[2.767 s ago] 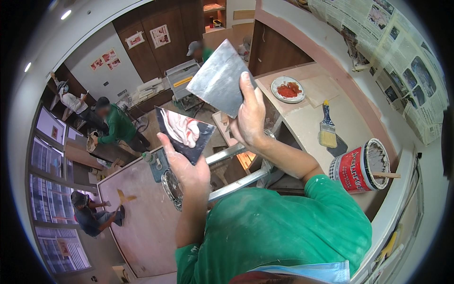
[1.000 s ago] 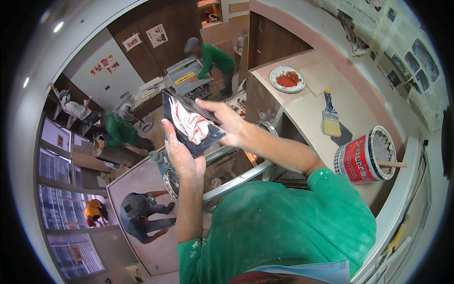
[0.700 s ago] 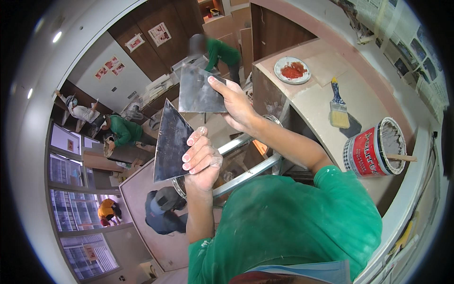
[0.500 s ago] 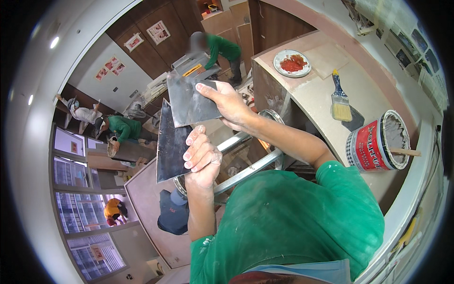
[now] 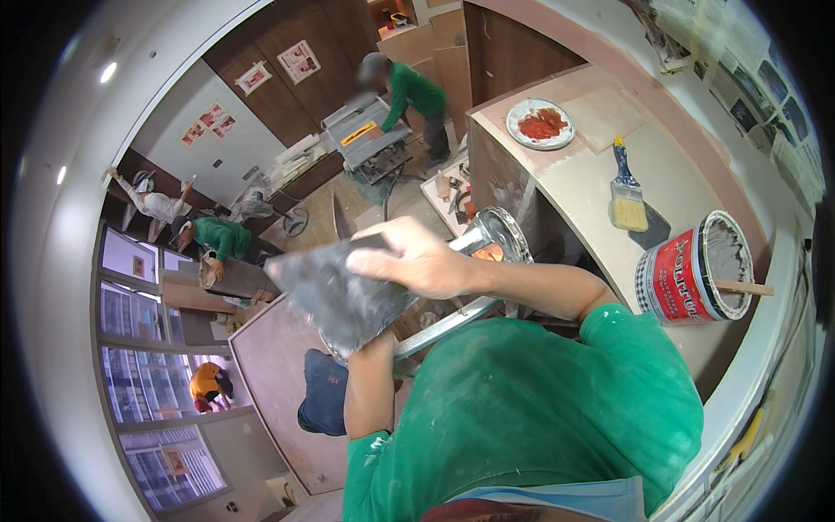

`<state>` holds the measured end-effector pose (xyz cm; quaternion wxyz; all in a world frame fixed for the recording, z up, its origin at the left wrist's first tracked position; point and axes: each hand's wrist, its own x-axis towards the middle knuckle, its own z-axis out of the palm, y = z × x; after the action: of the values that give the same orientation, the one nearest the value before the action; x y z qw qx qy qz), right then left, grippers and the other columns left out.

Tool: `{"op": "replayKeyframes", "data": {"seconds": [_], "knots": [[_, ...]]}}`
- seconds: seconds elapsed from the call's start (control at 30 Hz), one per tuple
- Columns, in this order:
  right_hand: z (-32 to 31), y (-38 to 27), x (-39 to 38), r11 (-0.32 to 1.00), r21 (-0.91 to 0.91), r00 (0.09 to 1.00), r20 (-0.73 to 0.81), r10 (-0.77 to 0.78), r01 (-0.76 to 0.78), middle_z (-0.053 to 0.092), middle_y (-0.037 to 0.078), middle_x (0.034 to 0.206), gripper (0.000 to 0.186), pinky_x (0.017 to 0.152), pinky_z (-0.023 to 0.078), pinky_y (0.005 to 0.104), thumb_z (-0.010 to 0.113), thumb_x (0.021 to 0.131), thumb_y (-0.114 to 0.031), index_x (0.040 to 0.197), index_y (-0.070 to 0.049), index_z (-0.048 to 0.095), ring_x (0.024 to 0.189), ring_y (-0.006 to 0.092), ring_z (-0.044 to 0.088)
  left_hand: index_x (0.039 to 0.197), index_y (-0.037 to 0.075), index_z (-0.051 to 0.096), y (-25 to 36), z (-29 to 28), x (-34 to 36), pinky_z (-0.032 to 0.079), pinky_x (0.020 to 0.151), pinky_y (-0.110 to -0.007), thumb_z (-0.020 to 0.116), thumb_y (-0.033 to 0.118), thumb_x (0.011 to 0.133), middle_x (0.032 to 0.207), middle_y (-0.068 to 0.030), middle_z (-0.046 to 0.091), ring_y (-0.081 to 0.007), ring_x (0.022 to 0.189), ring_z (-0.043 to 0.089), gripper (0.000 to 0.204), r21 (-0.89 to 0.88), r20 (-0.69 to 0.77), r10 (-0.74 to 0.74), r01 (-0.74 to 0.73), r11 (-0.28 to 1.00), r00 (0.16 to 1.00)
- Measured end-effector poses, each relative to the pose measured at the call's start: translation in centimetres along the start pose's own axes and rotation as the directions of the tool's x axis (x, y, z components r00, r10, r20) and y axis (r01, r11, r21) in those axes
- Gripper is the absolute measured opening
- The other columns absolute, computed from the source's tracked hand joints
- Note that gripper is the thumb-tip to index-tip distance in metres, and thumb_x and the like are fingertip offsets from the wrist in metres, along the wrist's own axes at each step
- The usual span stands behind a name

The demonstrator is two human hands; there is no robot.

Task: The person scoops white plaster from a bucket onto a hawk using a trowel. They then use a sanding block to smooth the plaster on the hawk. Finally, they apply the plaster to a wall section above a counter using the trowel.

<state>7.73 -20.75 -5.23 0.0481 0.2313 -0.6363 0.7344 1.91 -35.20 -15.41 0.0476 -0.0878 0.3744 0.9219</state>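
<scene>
My right hand grips a dark, flat putty spreader, thumb on its upper face. Blurred by motion, the plate lies across my left hand and hides its fingers; only my left forearm shows below. Above the plate rises a narrow blade tip, apparently the second spreader, still in my left hand. Whether the two blades touch, I cannot tell.
On the counter to the right are a plate of red-orange paste, a brush over a dark flat plate, and a can of grey putty with a stick. A metal frame stands below my arms. Co-workers work farther off.
My right hand has swept its spreader down and toward me, over my left hand. The left-hand spreader has turned from showing its broad face to a narrow tip.
</scene>
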Motion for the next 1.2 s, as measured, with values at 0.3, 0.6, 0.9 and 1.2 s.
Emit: {"op": "replayKeyframes", "data": {"seconds": [0.3, 0.6, 0.9, 1.2], "knots": [[-3.3, 2.7, -1.5, 0.857, 0.505, 0.827, -0.521, 0.213, 0.098, 0.067, 0.006, 0.103, 0.032, 0.081, 0.050, 0.0254, 0.054, 0.100, -0.025, 0.115, 0.002, 0.061, 0.091, 0.0086, 0.062, 0.132, 0.002, 0.047, 4.5, 5.0, -1.3, 0.045, 0.098, -0.036, 0.048, 0.048, 0.098, 0.128, -0.0082, 0.054, -0.0206, 0.111, 0.057, 0.057, 0.073, -0.156, 0.519, -0.514, 0.854, 0.840], [-1.4, 4.6, -0.6, 0.957, 0.288, 0.880, -0.463, 0.106, 0.036, 0.068, 0.005, 0.098, 0.025, 0.076, 0.051, 0.0245, 0.063, 0.094, -0.016, 0.109, 0.004, 0.062, 0.084, 0.0072, 0.062, 0.124, -0.011, 0.043, 3.3, 6.5, -2.6, 0.043, 0.099, -0.036, 0.044, 0.050, 0.100, 0.123, -0.0218, 0.049, -0.0235, 0.113, 0.052, 0.065, 0.382, -0.162, 0.790, -0.701, 0.602, 0.591], [-1.0, 3.9, 0.1, 0.957, 0.287, 0.876, -0.471, 0.105, 0.040, 0.068, 0.005, 0.094, 0.023, 0.072, 0.052, 0.0251, 0.062, 0.093, -0.017, 0.105, 0.004, 0.063, 0.081, 0.0071, 0.063, 0.081, -0.007, 0.050, 0.5, 5.2, -3.9, 0.034, 0.063, -0.031, 0.031, 0.049, 0.104, 0.071, -0.0046, 0.047, -0.0135, 0.067, 0.037, 0.064, 0.682, 0.224, 0.761, -0.656, 0.325, 0.609], [-6.3, -0.2, 1.4, 0.703, 0.680, 0.922, -0.376, 0.094, 0.206, 0.058, 0.014, 0.127, 0.041, 0.107, 0.039, 0.0402, 0.051, 0.098, -0.022, 0.131, 0.003, 0.046, 0.120, 0.0219, 0.055, 0.102, -0.003, 0.060, 0.4, 1.9, -3.3, 0.048, 0.082, -0.034, 0.040, 0.050, 0.101, 0.097, -0.0136, 0.063, -0.0200, 0.088, 0.061, 0.057, 0.341, 0.023, 0.353, -0.339, 0.877, 0.936]]}}
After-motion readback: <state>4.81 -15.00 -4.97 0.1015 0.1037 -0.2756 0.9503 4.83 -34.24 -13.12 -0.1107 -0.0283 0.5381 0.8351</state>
